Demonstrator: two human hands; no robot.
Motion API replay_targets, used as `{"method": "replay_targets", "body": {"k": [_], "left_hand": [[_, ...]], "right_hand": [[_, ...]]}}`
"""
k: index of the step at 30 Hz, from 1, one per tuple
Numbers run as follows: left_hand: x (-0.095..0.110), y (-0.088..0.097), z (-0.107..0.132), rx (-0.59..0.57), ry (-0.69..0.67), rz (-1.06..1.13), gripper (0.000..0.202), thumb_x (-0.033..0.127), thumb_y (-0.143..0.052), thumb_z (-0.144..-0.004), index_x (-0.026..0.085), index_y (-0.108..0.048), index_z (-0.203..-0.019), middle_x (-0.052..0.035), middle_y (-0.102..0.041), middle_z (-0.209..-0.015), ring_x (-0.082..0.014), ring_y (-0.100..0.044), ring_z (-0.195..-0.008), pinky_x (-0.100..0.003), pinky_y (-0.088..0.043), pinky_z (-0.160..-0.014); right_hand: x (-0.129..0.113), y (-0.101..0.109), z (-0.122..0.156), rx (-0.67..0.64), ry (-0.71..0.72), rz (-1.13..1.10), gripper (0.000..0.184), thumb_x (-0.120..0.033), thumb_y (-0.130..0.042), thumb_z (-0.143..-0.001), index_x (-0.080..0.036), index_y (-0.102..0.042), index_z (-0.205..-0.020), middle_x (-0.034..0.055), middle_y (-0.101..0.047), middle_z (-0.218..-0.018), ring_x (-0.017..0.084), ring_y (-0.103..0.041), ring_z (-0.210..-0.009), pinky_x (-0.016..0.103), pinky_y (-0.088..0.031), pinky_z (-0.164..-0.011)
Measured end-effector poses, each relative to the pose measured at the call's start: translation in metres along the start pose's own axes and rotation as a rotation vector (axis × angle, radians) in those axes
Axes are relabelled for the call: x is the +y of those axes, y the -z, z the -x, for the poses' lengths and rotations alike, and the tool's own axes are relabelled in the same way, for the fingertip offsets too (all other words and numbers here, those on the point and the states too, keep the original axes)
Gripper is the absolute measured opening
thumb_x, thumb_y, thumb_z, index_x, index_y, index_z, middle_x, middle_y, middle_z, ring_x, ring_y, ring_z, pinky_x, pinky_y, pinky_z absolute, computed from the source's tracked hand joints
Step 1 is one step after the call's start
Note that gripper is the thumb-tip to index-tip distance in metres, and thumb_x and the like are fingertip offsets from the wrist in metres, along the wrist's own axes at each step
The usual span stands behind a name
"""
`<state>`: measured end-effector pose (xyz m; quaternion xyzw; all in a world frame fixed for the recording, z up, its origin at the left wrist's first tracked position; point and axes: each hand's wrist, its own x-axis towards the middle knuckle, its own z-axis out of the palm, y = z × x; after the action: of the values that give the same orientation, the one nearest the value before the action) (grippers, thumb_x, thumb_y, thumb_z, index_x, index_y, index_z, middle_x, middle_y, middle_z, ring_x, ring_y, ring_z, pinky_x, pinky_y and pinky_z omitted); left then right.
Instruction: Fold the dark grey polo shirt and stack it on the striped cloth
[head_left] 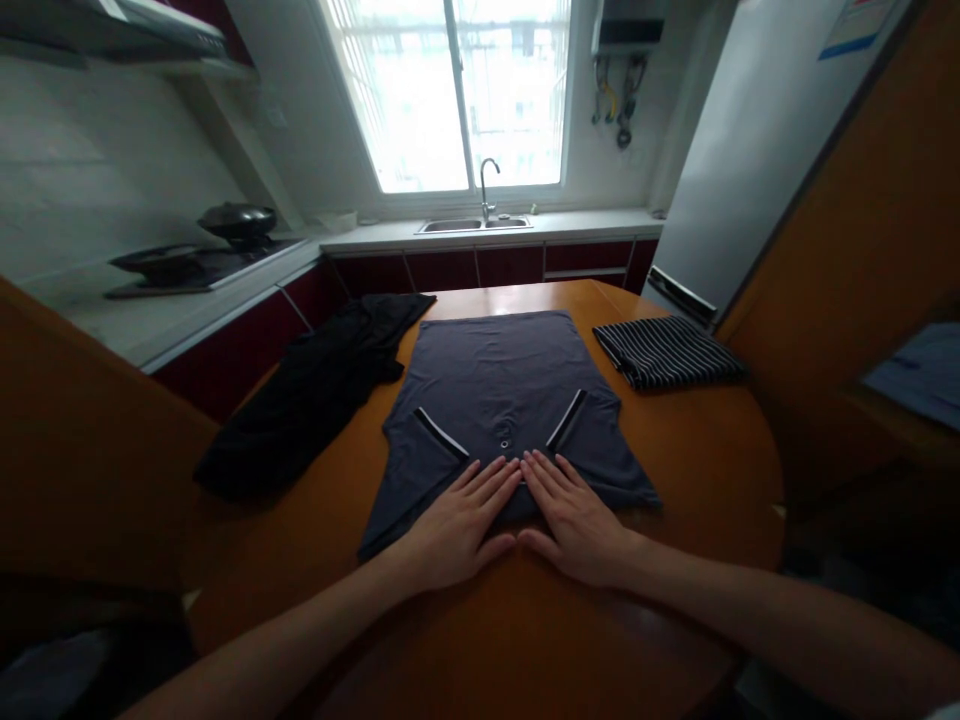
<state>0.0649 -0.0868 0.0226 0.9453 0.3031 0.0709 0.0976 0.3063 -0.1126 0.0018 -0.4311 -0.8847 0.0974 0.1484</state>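
A dark grey-blue shirt (pixel 495 360) lies spread on the wooden table (pixel 517 640), its collar end nearest me. Both sleeves are turned inward, and their black-and-white striped cuffs slant over the body on either side of a small button. My left hand (pixel 463 525) rests flat on the collar end, fingers stretched out. Beside it my right hand (pixel 571 520) also lies flat, the fingertips of the two hands almost meeting. Both thumbs reach toward each other at the near edge of the shirt. The palms hide most of the collar.
A black garment (pixel 300 400) lies loosely at the table's left edge. On the right sits a folded black-and-white striped cloth (pixel 670 352). Behind the table are a counter with a sink (pixel 474 225), a stove with a lidded wok (pixel 237 220), and a tall fridge (pixel 765 130).
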Motion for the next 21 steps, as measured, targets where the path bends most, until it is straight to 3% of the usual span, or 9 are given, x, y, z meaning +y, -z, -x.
{"method": "replay_targets", "body": {"k": [8,13,17,21], "left_hand": [[0.004,0.001,-0.001,-0.008,0.024,-0.036,0.083,0.056,-0.045,-0.100,0.021,-0.004,-0.162,-0.0112,-0.014,-0.168,-0.0264,-0.014,-0.155,-0.047,-0.014,-0.125],[0.004,-0.006,0.001,0.022,0.098,-0.080,0.083,0.057,-0.042,-0.101,0.014,-0.005,-0.162,-0.0158,-0.019,-0.166,-0.0264,-0.013,-0.155,-0.047,-0.017,-0.124],[0.012,-0.003,0.003,0.062,0.113,-0.098,0.081,0.056,-0.042,-0.101,0.013,-0.008,-0.161,-0.0163,-0.018,-0.166,-0.0271,-0.011,-0.155,-0.048,-0.015,-0.125],[0.025,0.003,0.002,0.018,0.045,-0.090,0.081,0.059,-0.044,-0.100,0.015,-0.013,-0.161,-0.0130,-0.016,-0.167,-0.0268,-0.008,-0.155,-0.048,-0.010,-0.126]], "right_hand": [[-0.007,-0.012,0.003,0.057,-0.114,0.115,0.072,-0.046,-0.045,-0.099,-0.009,-0.028,-0.158,0.0144,-0.023,-0.165,0.027,-0.016,-0.154,0.051,-0.016,-0.125],[-0.007,-0.019,0.005,0.096,-0.195,0.165,0.071,-0.049,-0.042,-0.099,-0.010,-0.032,-0.157,0.0146,-0.027,-0.164,0.027,-0.019,-0.153,0.052,-0.017,-0.124],[-0.005,-0.017,0.006,0.135,-0.190,0.191,0.069,-0.048,-0.041,-0.100,-0.011,-0.032,-0.158,0.0142,-0.028,-0.164,0.028,-0.018,-0.153,0.053,-0.018,-0.123],[-0.008,-0.013,0.008,0.212,-0.138,0.222,0.064,-0.038,-0.040,-0.101,-0.014,-0.028,-0.159,0.0116,-0.025,-0.165,0.027,-0.014,-0.154,0.055,-0.013,-0.123]]}}
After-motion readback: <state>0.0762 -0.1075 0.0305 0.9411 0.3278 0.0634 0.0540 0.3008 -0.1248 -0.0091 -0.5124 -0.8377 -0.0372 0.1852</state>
